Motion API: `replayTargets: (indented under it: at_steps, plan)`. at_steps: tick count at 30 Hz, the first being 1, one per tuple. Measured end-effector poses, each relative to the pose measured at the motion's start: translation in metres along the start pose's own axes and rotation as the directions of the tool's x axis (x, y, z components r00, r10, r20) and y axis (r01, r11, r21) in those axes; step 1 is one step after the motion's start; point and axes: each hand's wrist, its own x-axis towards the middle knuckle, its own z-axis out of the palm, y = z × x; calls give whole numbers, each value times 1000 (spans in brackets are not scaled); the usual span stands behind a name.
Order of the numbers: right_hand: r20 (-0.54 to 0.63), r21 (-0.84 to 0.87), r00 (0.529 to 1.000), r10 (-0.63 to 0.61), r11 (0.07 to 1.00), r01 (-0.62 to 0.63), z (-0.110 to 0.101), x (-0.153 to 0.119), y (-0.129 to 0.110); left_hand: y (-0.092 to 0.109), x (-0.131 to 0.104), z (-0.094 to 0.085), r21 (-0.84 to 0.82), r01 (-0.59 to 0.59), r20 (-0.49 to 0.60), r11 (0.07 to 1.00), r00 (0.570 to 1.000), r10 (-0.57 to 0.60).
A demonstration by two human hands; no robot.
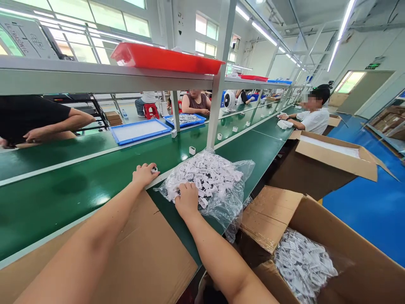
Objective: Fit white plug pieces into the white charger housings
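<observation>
My left hand (144,175) is over the near edge of the green conveyor belt (79,177), its fingers closed round a small white plastic housing (154,170) with a dark face. My right hand (187,197) rests on the left side of a heap of small white plastic parts (210,173). Its fingers curl down into the heap, so whatever they grip is hidden. The heap lies on an opened clear plastic bag (234,207) on the green bench. Several similar white housings (192,150) stand spaced out along the belt.
A cardboard sheet (152,253) lies under my forearms. An open carton (341,240) with bagged white parts stands at right. A metal post (218,105) rises behind the heap, and a shelf carries a red tray (171,59). Blue trays (141,131) and co-workers are across the belt.
</observation>
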Motion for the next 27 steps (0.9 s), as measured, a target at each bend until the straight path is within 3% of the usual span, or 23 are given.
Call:
replayTargets:
  at_steps: [3,6,10,13,17,20,23,27]
  plan:
    - [-94,63,996,10,998,-4,0,1,0,-13,-17,-12,-7,-17,-26,1000,1000,17]
    - [-155,172,986,53,985,-26,0,2,0,-34,-48,-22,-16,-83,-28,996,996,83]
    - [-194,381,976,98,924,-16,-2,0,-2,-70,-114,-22,-75,-172,-21,982,985,171]
    - [-215,610,971,102,791,52,-4,-3,-7,-97,-169,-15,-134,-131,-60,982,990,124]
    - [-22,907,982,185,416,-58,-6,-7,-20,-125,-225,-2,-136,-39,-123,990,992,22]
    - [159,970,981,114,165,-177,-8,-11,-30,-138,-248,2,-93,89,-74,992,993,-96]
    - [273,957,962,-11,107,-270,-12,-17,-40,-142,-256,-1,-58,123,-11,991,992,-123]
    - [347,933,930,-124,147,-329,-17,-26,-51,-133,-257,-10,-25,73,-85,997,993,-75]
